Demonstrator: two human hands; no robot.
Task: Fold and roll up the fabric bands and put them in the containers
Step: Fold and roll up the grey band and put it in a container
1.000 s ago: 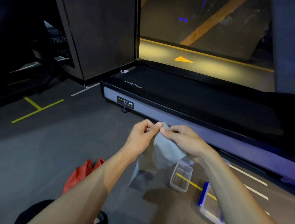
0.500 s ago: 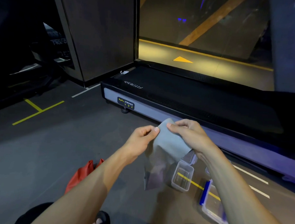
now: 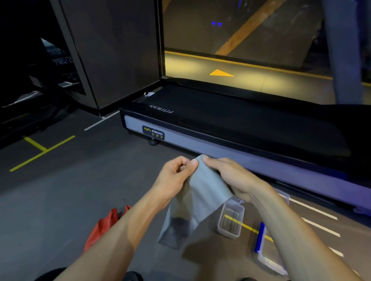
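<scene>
The fingers of the left hand pinch the top edge of the grey fabric band, thumb against forefinger, and the fingers of the right hand are curled over the same edge just beside them, so both hands grip the band at one spot.

Behind them, the treadmill fills the far side of the view, its deck running left to right across the grey floor.

The band hangs down from the fingers with its long axis running toward the person, slanting a little left, and its lower end is dark in shadow just above the floor. A red band lies on the floor under the left forearm.

A small clear container stands open on the floor below the right wrist, just right of the hanging band; so the right hand is the nearer one for dropping the roll in. A second container with a blue clip lies farther right.
</scene>
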